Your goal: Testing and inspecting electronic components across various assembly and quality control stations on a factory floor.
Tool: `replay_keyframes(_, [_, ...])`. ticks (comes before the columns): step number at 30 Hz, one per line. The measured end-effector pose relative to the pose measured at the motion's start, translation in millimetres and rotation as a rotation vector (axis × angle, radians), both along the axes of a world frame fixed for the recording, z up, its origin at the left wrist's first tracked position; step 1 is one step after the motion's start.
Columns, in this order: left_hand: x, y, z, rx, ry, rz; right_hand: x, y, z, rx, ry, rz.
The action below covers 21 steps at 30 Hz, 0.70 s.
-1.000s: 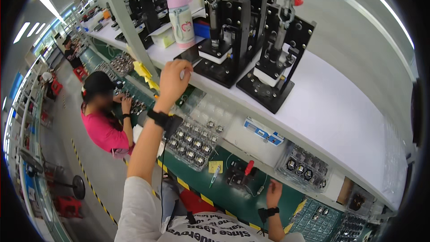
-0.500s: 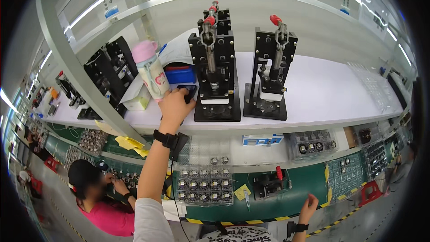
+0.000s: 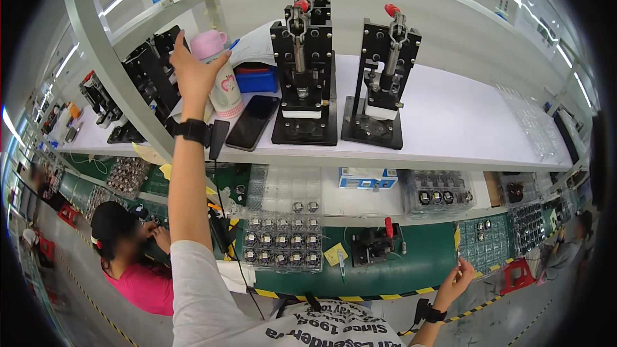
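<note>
My left hand (image 3: 196,76) is raised over the upper shelf, thumb and forefinger spread wide in front of a pale bottle with a pink lid (image 3: 225,90). The thumb crosses the bottle just below its lid; whether it touches cannot be told. A black smartphone (image 3: 254,122) lies flat on the shelf to the right of the bottle. Low at the right, my right hand (image 3: 454,284) hovers by the front edge of the green bench, its fingers loosely bent and apart, with nothing visible in them. Both wrists wear black bands.
Black toggle presses with red handles (image 3: 380,83) stand on the white shelf (image 3: 450,109). Below, clear trays of small round parts (image 3: 283,241), a small black fixture (image 3: 373,244) and a thermometer-like stick (image 3: 342,270) lie on the bench. A co-worker in pink (image 3: 144,286) sits at left.
My left hand has left the smartphone and moved left and up to the bottle, uncovering the phone. My right hand has shifted slightly right. The whole view has tilted a little.
</note>
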State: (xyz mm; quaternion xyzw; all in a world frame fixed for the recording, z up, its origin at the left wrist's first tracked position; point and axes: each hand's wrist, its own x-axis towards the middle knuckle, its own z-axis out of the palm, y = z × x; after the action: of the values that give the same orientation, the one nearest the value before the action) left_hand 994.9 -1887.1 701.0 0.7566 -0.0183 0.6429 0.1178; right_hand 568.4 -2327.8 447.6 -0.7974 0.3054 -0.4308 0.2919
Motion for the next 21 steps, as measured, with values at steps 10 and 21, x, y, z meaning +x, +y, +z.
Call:
replay_keyframes(10, [-43,3,2,-0.34,0.14,-0.47,-1,67,55,-0.028,-0.056,0.207])
replay_keyframes(21, [-290,-35,-109,-0.438,0.542,-1.197,101,205,94,0.048,0.066,1.352])
